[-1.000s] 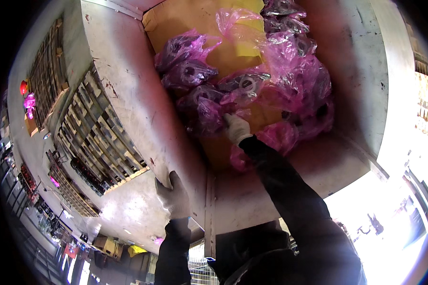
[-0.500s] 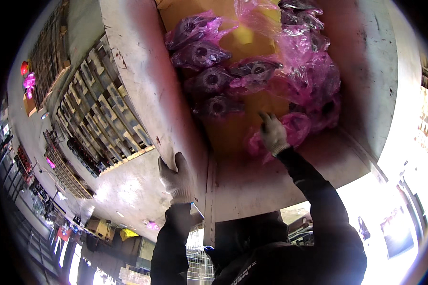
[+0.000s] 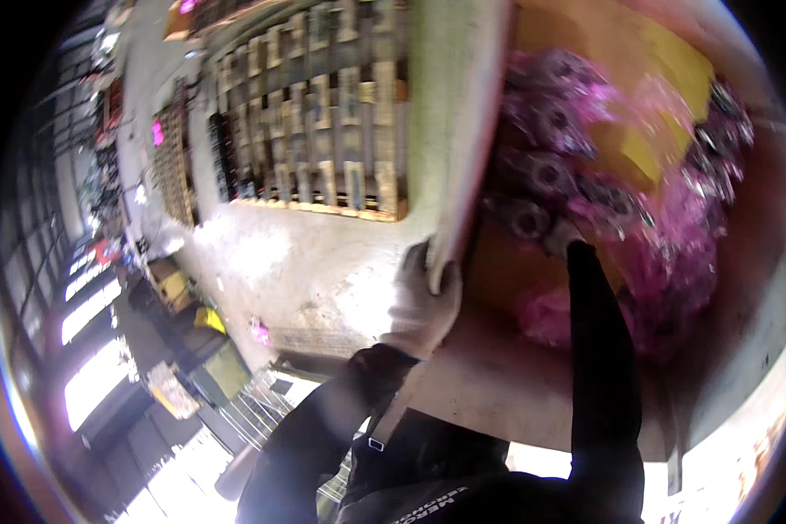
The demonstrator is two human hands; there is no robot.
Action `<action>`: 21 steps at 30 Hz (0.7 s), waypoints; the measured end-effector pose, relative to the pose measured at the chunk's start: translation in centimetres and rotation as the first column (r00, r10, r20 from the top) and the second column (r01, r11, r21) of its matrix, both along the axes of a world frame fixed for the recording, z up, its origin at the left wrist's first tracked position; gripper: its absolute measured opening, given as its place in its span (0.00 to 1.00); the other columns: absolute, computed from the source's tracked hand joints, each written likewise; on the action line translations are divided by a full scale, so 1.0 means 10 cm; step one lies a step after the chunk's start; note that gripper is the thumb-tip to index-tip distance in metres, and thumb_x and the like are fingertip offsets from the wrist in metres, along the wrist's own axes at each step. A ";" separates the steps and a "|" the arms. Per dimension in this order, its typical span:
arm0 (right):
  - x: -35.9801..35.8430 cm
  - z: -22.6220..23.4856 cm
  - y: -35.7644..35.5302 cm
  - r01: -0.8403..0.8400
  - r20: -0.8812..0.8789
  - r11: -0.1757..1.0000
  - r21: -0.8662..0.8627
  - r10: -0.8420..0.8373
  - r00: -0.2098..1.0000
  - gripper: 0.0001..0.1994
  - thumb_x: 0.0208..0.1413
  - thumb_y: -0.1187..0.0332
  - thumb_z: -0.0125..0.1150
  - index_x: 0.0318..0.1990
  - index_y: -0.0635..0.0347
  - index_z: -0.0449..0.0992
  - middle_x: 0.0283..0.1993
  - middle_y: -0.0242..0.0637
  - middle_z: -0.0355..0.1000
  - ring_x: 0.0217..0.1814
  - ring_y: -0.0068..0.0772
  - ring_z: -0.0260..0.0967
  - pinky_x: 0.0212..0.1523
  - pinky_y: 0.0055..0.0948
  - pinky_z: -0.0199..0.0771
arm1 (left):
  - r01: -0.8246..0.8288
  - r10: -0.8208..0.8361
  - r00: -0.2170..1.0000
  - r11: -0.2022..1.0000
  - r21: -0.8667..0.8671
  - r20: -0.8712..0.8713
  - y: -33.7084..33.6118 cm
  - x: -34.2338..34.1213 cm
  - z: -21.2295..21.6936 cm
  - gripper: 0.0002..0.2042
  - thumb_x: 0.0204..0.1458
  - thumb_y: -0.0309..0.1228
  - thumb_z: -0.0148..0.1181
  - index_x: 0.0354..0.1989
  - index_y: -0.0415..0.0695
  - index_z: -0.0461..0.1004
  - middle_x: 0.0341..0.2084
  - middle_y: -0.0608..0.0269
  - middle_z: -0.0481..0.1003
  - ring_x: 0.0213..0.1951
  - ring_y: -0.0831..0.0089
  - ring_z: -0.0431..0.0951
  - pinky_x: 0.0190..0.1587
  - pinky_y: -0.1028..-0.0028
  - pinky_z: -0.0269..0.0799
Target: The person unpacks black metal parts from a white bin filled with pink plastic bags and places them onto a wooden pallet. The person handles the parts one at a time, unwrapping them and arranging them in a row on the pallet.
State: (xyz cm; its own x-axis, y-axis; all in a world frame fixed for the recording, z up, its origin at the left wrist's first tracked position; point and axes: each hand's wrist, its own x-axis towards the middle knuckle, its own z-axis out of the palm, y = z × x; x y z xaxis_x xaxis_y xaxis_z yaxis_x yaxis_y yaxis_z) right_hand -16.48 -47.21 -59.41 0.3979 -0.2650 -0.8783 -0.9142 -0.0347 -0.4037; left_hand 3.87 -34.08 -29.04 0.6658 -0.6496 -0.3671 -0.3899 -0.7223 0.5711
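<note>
A deep pale-walled bin (image 3: 506, 371) holds several dark metal parts, each with a round hole, wrapped in thin pink plastic bags. My left hand (image 3: 421, 306), in a light knit glove, grips the rim of the bin's left wall, thumb on one side and fingers on the other. Inside the bin, my gloved right hand (image 3: 564, 236) is at the end of the nearest bagged metal part (image 3: 526, 218) in the left row. Its fingers are blurred and partly hidden, so their hold is unclear. Another bagged part (image 3: 610, 203) lies just beyond that hand.
Brown cardboard (image 3: 498, 271) lines the bin's bottom, and a yellow sheet (image 3: 668, 87) lies farther back. Crumpled pink bags (image 3: 550, 314) and more bagged parts (image 3: 716, 140) fill the right side. Outside, a wooden pallet stack (image 3: 314, 113) stands on the concrete floor left of the bin.
The view has swung left, so the bin sits farther right. My right hand has moved from the bare cardboard to the left row's nearest bagged part. My left hand stays at the rim.
</note>
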 end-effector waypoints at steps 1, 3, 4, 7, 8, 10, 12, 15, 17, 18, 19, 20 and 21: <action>-0.04 0.07 -0.01 0.139 0.014 0.987 0.084 -0.141 0.990 0.28 0.45 0.62 0.66 0.54 0.64 0.68 0.47 0.53 0.74 0.49 0.49 0.74 0.46 0.44 0.75 | 0.003 -0.005 0.999 0.998 -0.058 -0.039 -0.02 -0.01 -0.06 0.16 0.53 0.29 0.59 0.47 0.32 0.69 0.37 0.45 0.76 0.41 0.58 0.79 0.43 0.64 0.72; -0.08 0.06 0.10 0.247 0.046 0.957 0.152 -0.256 0.965 0.25 0.47 0.62 0.64 0.52 0.63 0.70 0.46 0.50 0.75 0.47 0.48 0.74 0.44 0.43 0.76 | 0.058 -0.057 0.998 0.998 -0.034 0.031 -0.14 -0.03 0.06 0.17 0.53 0.27 0.58 0.49 0.31 0.69 0.38 0.40 0.75 0.43 0.50 0.77 0.46 0.63 0.72; -0.04 0.09 0.17 0.270 0.062 0.945 0.185 -0.285 0.956 0.24 0.48 0.61 0.63 0.52 0.63 0.70 0.45 0.49 0.75 0.46 0.47 0.74 0.44 0.42 0.76 | 0.013 -0.015 1.000 0.998 -0.060 -0.027 -0.11 -0.03 0.05 0.19 0.52 0.28 0.58 0.51 0.32 0.69 0.40 0.39 0.74 0.44 0.45 0.76 0.48 0.61 0.73; -0.05 0.24 0.43 0.359 0.033 0.890 0.282 -0.383 0.923 0.21 0.51 0.61 0.61 0.50 0.62 0.72 0.42 0.45 0.75 0.43 0.44 0.74 0.42 0.41 0.77 | 0.040 -0.040 0.999 0.999 -0.011 0.016 -0.09 -0.03 0.12 0.19 0.53 0.29 0.58 0.53 0.35 0.70 0.45 0.42 0.73 0.47 0.45 0.75 0.51 0.58 0.72; -0.09 0.26 0.52 0.397 0.013 0.865 0.306 -0.420 0.907 0.20 0.52 0.60 0.60 0.49 0.62 0.73 0.41 0.44 0.76 0.42 0.44 0.74 0.41 0.41 0.77 | 0.058 -0.058 0.998 0.998 -0.015 -0.025 -0.08 -0.02 0.12 0.19 0.54 0.31 0.56 0.53 0.37 0.70 0.46 0.43 0.73 0.48 0.45 0.74 0.50 0.57 0.72; -0.21 0.32 0.65 0.487 -0.029 0.802 0.346 -0.510 0.860 0.18 0.54 0.60 0.59 0.48 0.61 0.74 0.40 0.41 0.76 0.40 0.42 0.74 0.40 0.40 0.77 | 0.066 -0.066 0.997 0.998 -0.002 -0.029 -0.12 -0.03 0.11 0.19 0.54 0.33 0.55 0.54 0.39 0.70 0.46 0.44 0.73 0.48 0.45 0.74 0.50 0.57 0.72; -0.30 0.40 0.86 0.573 -0.069 0.705 0.419 -0.604 0.794 0.16 0.57 0.60 0.57 0.47 0.60 0.76 0.38 0.39 0.76 0.38 0.40 0.75 0.39 0.39 0.78 | 0.064 -0.064 0.998 0.998 0.005 -0.014 -0.14 -0.03 0.14 0.19 0.55 0.35 0.53 0.54 0.41 0.70 0.47 0.47 0.73 0.47 0.46 0.74 0.49 0.56 0.72; -0.60 0.42 1.18 0.589 -0.149 0.320 0.742 -0.778 0.610 0.14 0.59 0.60 0.55 0.45 0.59 0.77 0.35 0.35 0.76 0.35 0.36 0.73 0.36 0.36 0.77 | 0.053 -0.053 0.999 0.999 0.006 -0.001 -0.10 -0.02 0.11 0.19 0.55 0.35 0.53 0.54 0.41 0.70 0.46 0.47 0.74 0.46 0.46 0.75 0.49 0.55 0.72; -1.04 0.25 1.28 0.366 -0.352 -0.181 0.913 -0.804 0.480 0.13 0.59 0.61 0.54 0.44 0.59 0.77 0.32 0.33 0.74 0.32 0.30 0.71 0.33 0.30 0.75 | 0.090 -0.089 0.996 0.996 -0.028 0.014 -0.23 -0.04 0.22 0.18 0.55 0.35 0.53 0.53 0.42 0.71 0.45 0.47 0.74 0.45 0.45 0.75 0.49 0.54 0.71; -1.00 0.61 1.37 0.407 -0.323 -0.108 0.907 -0.798 0.509 0.11 0.59 0.62 0.54 0.42 0.58 0.77 0.32 0.32 0.73 0.33 0.28 0.70 0.33 0.29 0.74 | 0.078 -0.077 0.996 0.996 -0.034 0.038 -0.14 -0.01 0.19 0.18 0.55 0.35 0.53 0.53 0.42 0.71 0.45 0.46 0.74 0.45 0.45 0.75 0.49 0.53 0.71; -1.00 1.01 1.42 0.457 -0.300 -0.027 0.889 -0.788 0.538 0.10 0.58 0.63 0.54 0.41 0.58 0.77 0.31 0.31 0.72 0.33 0.26 0.69 0.32 0.28 0.72 | 0.067 -0.065 0.997 0.997 -0.047 0.042 -0.08 -0.02 0.14 0.18 0.55 0.35 0.53 0.53 0.42 0.71 0.45 0.46 0.74 0.45 0.45 0.75 0.49 0.53 0.71; -1.03 1.35 1.54 0.616 -0.166 0.262 0.743 -0.819 0.549 0.07 0.57 0.65 0.55 0.38 0.55 0.77 0.31 0.29 0.71 0.33 0.26 0.69 0.32 0.28 0.70 | 0.063 -0.064 0.998 0.998 0.008 0.021 -0.07 0.00 0.17 0.19 0.54 0.36 0.53 0.52 0.43 0.72 0.45 0.47 0.74 0.45 0.45 0.75 0.49 0.53 0.71; -1.08 1.66 1.63 0.721 -0.029 0.497 0.482 -0.814 0.581 0.05 0.56 0.66 0.56 0.35 0.53 0.77 0.30 0.27 0.70 0.33 0.25 0.68 0.32 0.29 0.69 | 0.054 -0.054 0.999 0.998 0.043 -0.007 -0.09 0.00 0.21 0.19 0.52 0.37 0.54 0.52 0.42 0.72 0.44 0.46 0.75 0.44 0.44 0.76 0.49 0.53 0.72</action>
State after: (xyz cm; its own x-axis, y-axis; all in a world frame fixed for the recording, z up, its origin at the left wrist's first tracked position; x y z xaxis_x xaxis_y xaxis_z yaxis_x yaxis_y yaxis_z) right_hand -27.31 -30.94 -42.84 0.3711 -0.1913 -0.9087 -0.4036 0.8480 -0.3434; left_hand 3.90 -34.99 -26.90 0.6279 -0.6682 -0.3991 -0.4257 -0.7241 0.5426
